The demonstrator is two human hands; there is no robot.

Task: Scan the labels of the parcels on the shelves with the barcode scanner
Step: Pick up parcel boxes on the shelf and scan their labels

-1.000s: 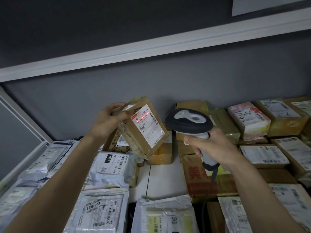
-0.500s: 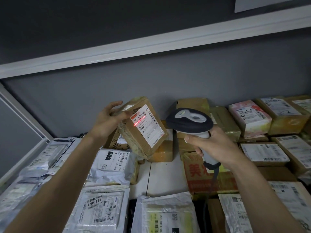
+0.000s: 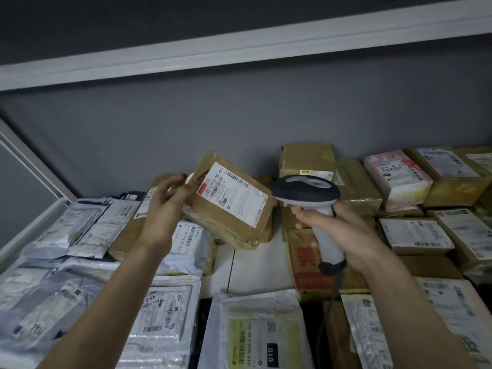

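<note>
My left hand (image 3: 166,209) grips the left end of a small brown cardboard box (image 3: 229,225) with its fingertips. The box is tilted, its white label (image 3: 233,194) facing up toward me, and its lower edge is down near the parcels beneath. My right hand (image 3: 343,227) holds the barcode scanner (image 3: 306,190) by its grey handle. The dark scanner head points left at the box's right end, almost touching it. No red scan line shows on the label.
Grey and white plastic mailers (image 3: 159,315) cover the left and front of the white shelf (image 3: 255,265). Taped cardboard boxes (image 3: 415,235) are stacked at the right and back. The scanner cable (image 3: 330,302) hangs down between parcels. Another shelf's white edge (image 3: 239,49) runs overhead.
The red scan line on the label has gone out. The box has dropped lower and tipped flatter, and my left fingers have loosened around its end. The scanner has stayed almost in place.
</note>
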